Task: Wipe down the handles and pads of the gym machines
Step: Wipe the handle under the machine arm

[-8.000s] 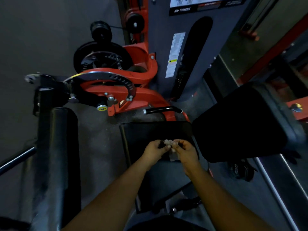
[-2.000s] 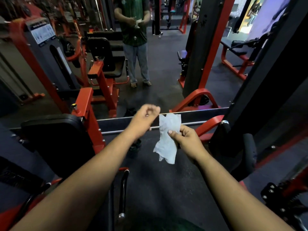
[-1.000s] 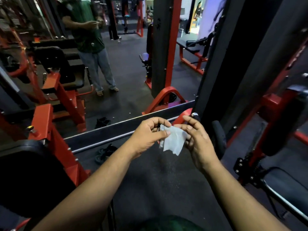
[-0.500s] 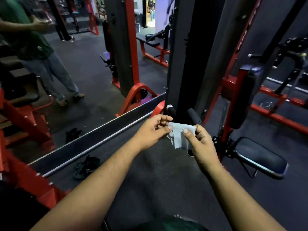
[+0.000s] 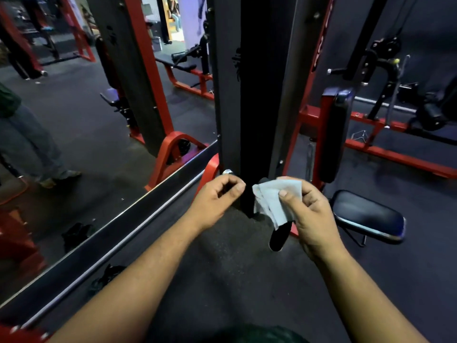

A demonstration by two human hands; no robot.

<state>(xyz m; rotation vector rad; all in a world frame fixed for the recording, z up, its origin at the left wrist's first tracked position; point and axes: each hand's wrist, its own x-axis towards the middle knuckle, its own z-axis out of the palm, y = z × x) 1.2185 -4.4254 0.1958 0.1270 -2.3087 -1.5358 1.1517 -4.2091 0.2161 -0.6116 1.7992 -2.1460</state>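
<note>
The fingers (image 5: 300, 194) of the right hand (image 5: 309, 214) curl round a pale, crumpled wipe cloth (image 5: 274, 201), with the thumb pressed on its front face so the cloth is pinched between thumb and fingers. The cloth hangs down from that grip and drapes over the upper part of a black padded handle grip (image 5: 278, 235), which slants down towards the floor just beside the hand. The left hand (image 5: 217, 199) is held close to the left of the cloth, apart from it; its fingers are curled in with the thumb tip near the forefinger, and they hold nothing.

In the head view both bare forearms reach forward from the bottom edge. Directly behind the hands rises a tall dark grey machine column with red frame edges (image 5: 252, 82). To the right of it stands an upright black back pad on a red bracket (image 5: 333, 134), and lower right, near the right hand, lies a black cushioned seat pad with a metal rim (image 5: 366, 216). A large wall mirror (image 5: 99, 107) fills the left side, its dark bottom rail running diagonally; it reflects red gym machines and the jeans-clad legs of a person. The floor is dark speckled rubber (image 5: 222, 268).
</note>
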